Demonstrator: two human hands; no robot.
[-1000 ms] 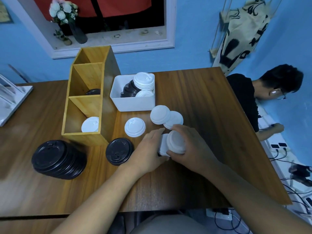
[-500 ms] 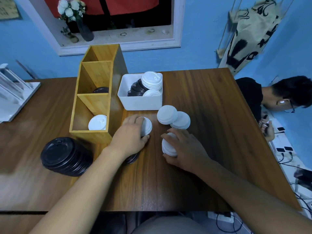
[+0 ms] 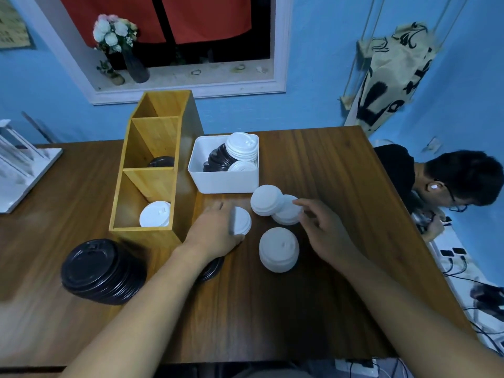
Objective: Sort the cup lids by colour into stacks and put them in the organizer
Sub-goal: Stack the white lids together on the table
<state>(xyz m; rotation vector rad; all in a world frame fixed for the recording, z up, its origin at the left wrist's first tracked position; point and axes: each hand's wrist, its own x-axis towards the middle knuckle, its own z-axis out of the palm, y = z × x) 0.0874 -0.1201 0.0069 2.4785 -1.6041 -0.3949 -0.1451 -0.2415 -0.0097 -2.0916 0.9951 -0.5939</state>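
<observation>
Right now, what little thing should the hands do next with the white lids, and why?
Probably the left hand should set the white lid it grips onto the white stack beside it: same colour, and that stack stands free. The right hand hovers by more white lids.

I seem to be in a lived-in room of a home: blue painted walls, a red curtain in the window, a vase of flowers on the sill, a printed cloth hanging, my wooden table, and a power strip on the floor.
</observation>
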